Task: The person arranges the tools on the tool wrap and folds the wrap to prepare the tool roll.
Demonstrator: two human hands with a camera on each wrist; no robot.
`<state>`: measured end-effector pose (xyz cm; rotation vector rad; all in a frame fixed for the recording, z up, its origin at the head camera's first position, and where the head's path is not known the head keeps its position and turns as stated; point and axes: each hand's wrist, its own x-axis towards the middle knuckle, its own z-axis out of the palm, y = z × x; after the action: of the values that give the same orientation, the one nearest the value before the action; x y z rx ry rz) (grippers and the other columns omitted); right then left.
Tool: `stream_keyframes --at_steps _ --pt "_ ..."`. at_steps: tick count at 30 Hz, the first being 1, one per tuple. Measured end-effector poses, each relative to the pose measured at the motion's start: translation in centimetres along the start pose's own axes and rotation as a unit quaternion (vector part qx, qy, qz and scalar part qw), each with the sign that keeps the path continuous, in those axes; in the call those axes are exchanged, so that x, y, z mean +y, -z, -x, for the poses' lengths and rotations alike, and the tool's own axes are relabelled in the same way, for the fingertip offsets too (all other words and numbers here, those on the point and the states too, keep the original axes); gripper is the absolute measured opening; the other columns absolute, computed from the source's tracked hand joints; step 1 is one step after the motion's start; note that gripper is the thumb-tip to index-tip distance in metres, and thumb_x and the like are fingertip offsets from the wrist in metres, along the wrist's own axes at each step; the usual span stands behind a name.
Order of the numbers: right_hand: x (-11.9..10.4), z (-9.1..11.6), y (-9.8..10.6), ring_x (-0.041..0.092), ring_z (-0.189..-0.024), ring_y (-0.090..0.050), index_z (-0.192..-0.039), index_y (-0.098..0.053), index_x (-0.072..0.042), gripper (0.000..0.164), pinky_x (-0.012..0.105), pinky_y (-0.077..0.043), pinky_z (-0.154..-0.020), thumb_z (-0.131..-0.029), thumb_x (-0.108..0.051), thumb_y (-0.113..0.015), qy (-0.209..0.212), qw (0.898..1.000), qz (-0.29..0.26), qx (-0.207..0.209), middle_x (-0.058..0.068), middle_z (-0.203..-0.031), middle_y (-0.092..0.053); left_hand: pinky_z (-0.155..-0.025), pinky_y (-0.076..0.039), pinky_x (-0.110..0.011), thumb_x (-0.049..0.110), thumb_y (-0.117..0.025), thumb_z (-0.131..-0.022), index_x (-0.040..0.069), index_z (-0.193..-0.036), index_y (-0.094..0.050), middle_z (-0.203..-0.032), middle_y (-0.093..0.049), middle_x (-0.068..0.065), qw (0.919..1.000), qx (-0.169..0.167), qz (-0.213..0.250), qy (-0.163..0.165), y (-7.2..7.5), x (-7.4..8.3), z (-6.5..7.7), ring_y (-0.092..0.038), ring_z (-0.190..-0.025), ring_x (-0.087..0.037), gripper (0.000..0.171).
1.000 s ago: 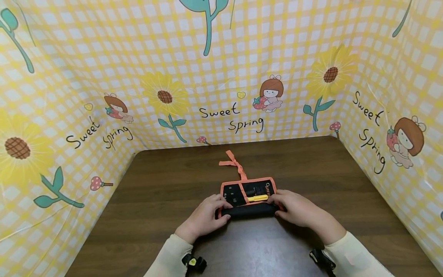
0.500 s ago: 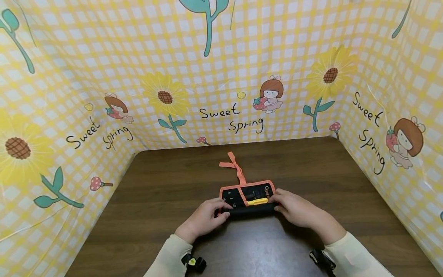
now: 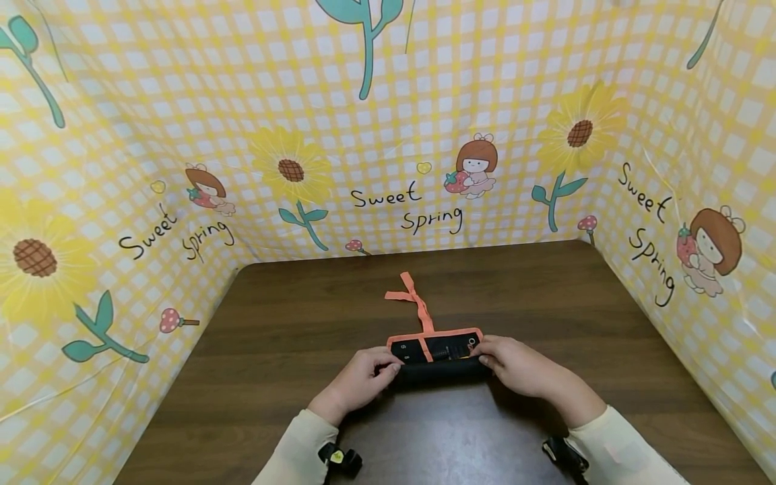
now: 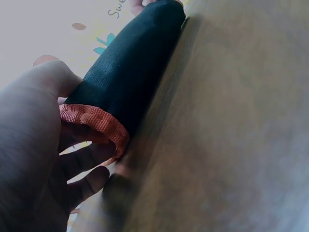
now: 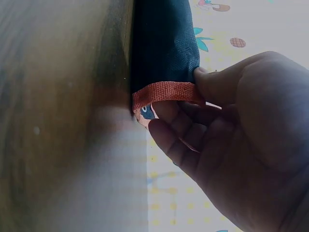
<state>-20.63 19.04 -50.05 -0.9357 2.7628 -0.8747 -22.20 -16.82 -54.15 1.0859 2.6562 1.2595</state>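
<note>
A black fabric tool roll [image 3: 441, 372] with orange edging lies on the table, its near part rolled into a thick tube. The flat far part shows printed numbers and lettering, and an orange tie strap [image 3: 422, 311] runs away from it. My left hand [image 3: 359, 378] grips the tube's left end, thumb against the black cloth [image 4: 130, 63] and fingers at the orange rim. At the other end my right hand [image 3: 521, 367] pinches the roll, its thumb on the cloth near the orange edging [image 5: 166, 90]. What is inside the roll is hidden.
The brown wooden table [image 3: 303, 316] extends around the roll. A yellow checked cloth [image 3: 388, 135] with flowers and "Sweet Spring" lettering hangs along the back and both sides. Each wrist wears a small black camera [image 3: 341, 459].
Both hands have rolled the tube further away from me over the flat part. Less of the printed panel shows, and the yellow tool is now almost fully covered. The strap has shifted slightly nearer.
</note>
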Motion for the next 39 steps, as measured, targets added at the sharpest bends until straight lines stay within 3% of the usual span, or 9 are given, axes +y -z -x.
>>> stream_keyframes --at_steps 4,8,14,17,22,29,33,39 --pt "0.13 -0.04 -0.03 0.015 -0.098 -0.067 -0.123 -0.069 -0.010 0.021 0.041 -0.055 -0.084 -0.106 -0.003 -0.058 -0.002 0.999 -0.034 0.010 0.000 -0.110 -0.071 -0.079 -0.052 -0.029 0.018 -0.062 -0.106 0.018 -0.105 -0.078 -0.102 -0.064 0.006 0.9999 0.011 -0.002 -0.005 -0.11 -0.01 -0.07 -0.060 -0.089 -0.010 0.016" --pt "0.31 -0.05 -0.14 0.011 -0.089 -0.064 -0.119 -0.065 -0.010 0.020 0.033 -0.055 -0.075 -0.103 0.002 -0.062 0.021 0.997 -0.063 0.039 -0.001 -0.105 -0.067 -0.072 -0.054 -0.028 0.018 -0.063 -0.106 0.021 -0.110 -0.076 -0.101 -0.066 0.010 0.9997 0.022 0.005 0.012 -0.19 0.09 -0.11 -0.062 -0.080 -0.007 0.014" --pt "0.51 -0.20 -0.24 0.009 -0.096 -0.055 -0.097 -0.076 -0.017 0.029 0.027 -0.054 -0.075 -0.090 0.011 -0.075 0.110 0.985 -0.019 0.132 -0.010 -0.104 -0.060 -0.064 -0.054 -0.029 0.020 -0.063 -0.107 0.024 -0.112 -0.074 -0.088 -0.064 0.010 0.9984 0.028 0.010 0.048 -0.33 0.27 -0.14 -0.061 -0.064 -0.007 0.013" --pt "0.47 -0.22 -0.20 0.007 -0.098 -0.052 -0.093 -0.080 -0.024 0.034 0.029 -0.050 -0.080 -0.088 0.009 -0.077 0.124 0.981 0.007 0.151 -0.015 -0.102 -0.060 -0.063 -0.054 -0.029 0.021 -0.062 -0.107 0.025 -0.110 -0.073 -0.081 -0.063 0.010 0.9975 0.033 0.006 0.062 -0.37 0.31 -0.16 -0.061 -0.062 -0.007 0.012" --pt "0.34 -0.16 -0.07 0.007 -0.097 -0.051 -0.101 -0.081 -0.023 0.026 0.032 -0.048 -0.080 -0.087 -0.002 -0.083 0.107 0.984 0.021 0.142 -0.015 -0.106 -0.061 -0.063 -0.054 -0.029 0.022 -0.062 -0.108 0.020 -0.110 -0.070 -0.077 -0.060 0.009 0.9965 0.054 0.008 0.064 -0.39 0.29 -0.25 -0.062 -0.059 -0.007 0.008" --pt "0.21 -0.02 0.09 0.011 -0.102 -0.053 -0.112 -0.080 -0.022 0.027 0.038 -0.048 -0.085 -0.087 -0.013 -0.087 0.068 0.989 0.045 0.122 -0.013 -0.112 -0.060 -0.061 -0.056 -0.031 0.015 -0.068 -0.104 0.017 -0.107 -0.068 -0.100 -0.059 0.004 0.9951 0.094 0.026 -0.016 -0.49 -0.07 -0.48 -0.060 -0.060 -0.007 0.004" --pt "0.24 0.05 0.05 0.012 -0.104 -0.054 -0.115 -0.079 -0.022 0.029 0.041 -0.048 -0.087 -0.088 -0.014 -0.086 0.056 0.991 0.049 0.114 -0.012 -0.113 -0.060 -0.063 -0.055 -0.029 0.016 -0.069 -0.103 0.018 -0.107 -0.072 -0.102 -0.061 0.007 0.9947 0.098 0.023 -0.023 -0.42 -0.14 -0.37 -0.060 -0.061 -0.006 0.005" --pt "0.22 0.12 0.03 0.017 -0.107 -0.055 -0.123 -0.077 -0.021 0.036 0.045 -0.047 -0.089 -0.089 -0.013 -0.085 0.036 0.992 0.054 0.104 -0.009 -0.116 -0.059 -0.080 -0.053 -0.033 0.027 -0.077 -0.099 0.019 -0.117 -0.074 -0.111 -0.065 0.012 0.9947 0.099 -0.021 -0.019 -0.24 -0.30 -0.38 -0.062 -0.089 -0.010 0.020"
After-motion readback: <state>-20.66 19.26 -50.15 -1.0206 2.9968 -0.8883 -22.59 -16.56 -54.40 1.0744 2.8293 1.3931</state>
